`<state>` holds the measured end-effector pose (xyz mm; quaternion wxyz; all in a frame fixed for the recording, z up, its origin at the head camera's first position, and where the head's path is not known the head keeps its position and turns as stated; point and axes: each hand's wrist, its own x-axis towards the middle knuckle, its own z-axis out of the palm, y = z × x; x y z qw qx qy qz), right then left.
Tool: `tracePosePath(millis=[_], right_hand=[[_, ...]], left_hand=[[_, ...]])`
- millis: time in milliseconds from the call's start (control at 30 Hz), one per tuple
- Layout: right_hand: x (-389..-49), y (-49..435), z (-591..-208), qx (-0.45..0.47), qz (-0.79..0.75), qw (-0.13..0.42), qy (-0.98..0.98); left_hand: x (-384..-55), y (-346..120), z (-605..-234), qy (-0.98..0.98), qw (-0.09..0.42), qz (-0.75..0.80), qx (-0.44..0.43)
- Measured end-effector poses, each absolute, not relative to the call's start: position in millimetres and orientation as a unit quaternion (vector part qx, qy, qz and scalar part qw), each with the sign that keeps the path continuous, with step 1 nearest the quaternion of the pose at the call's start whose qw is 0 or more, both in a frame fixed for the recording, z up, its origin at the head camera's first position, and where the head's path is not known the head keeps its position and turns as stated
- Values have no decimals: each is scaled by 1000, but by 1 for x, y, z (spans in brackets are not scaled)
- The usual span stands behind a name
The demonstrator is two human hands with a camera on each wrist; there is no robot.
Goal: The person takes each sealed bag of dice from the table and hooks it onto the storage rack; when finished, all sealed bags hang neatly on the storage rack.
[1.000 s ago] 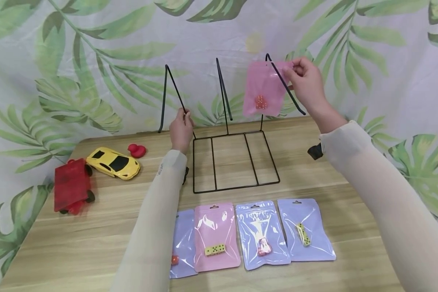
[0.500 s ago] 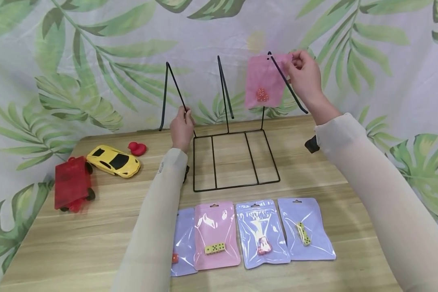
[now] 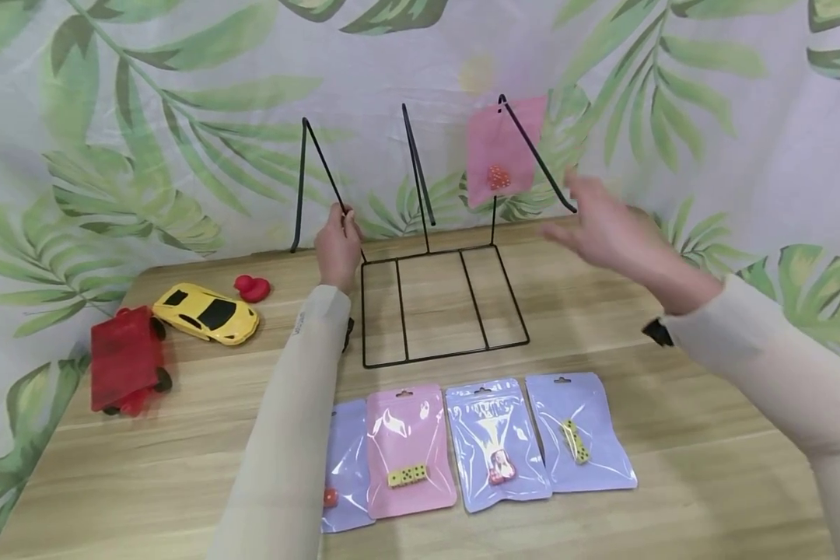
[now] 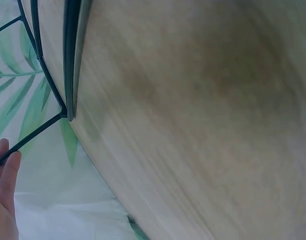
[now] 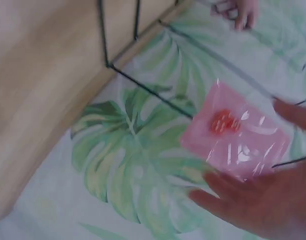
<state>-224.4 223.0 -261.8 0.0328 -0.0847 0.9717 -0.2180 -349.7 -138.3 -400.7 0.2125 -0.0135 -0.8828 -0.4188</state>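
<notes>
A black wire display rack [image 3: 446, 356] stands on the table with three upright arms. My left hand [image 3: 339, 249] pinches its left upright between thumb and fingers, and the left wrist view shows these fingers [image 4: 10, 175] at the wire. On the right arm hangs a pink zip bag [image 3: 484, 144] with red dice [image 3: 498, 177] in its lower part. My right hand [image 3: 605, 225], blurred, is right of this bag with its fingers spread and nothing held. In the right wrist view the bag [image 5: 242, 142] hangs just beyond the open fingers.
In front of the rack lie a blue bag [image 3: 350, 459] partly behind my left sleeve, a pink bag [image 3: 409, 435] and two more blue bags [image 3: 514, 424] [image 3: 598, 412]. At left are a yellow toy car [image 3: 206, 313], a red toy vehicle [image 3: 126, 358] and a red duck [image 3: 253, 288].
My right hand has let go of the pink bag's top corner and moved right and down, fingers opening. The bag stays on the right arm. My left hand keeps its hold on the rack.
</notes>
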Motion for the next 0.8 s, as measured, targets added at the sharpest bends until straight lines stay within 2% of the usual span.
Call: tracePosePath(millis=[167, 267, 367, 467, 800], right_hand=[[-176, 231, -302, -196, -109, 131, 966], [-160, 237, -325, -200, -97, 189, 956], [-152, 240, -341, -192, -92, 220, 952], [-146, 242, -352, -189, -91, 227, 951], [-131, 243, -371, -191, -70, 199, 959]], left_hand=[[-348, -147, -399, -885, 224, -408, -13], [-347, -152, -394, -886, 226, -404, -3], [-344, -155, -390, -887, 223, -405, 10], [-342, -158, -387, -889, 217, -403, 19], [-340, -157, -385, -890, 205, -407, 13]])
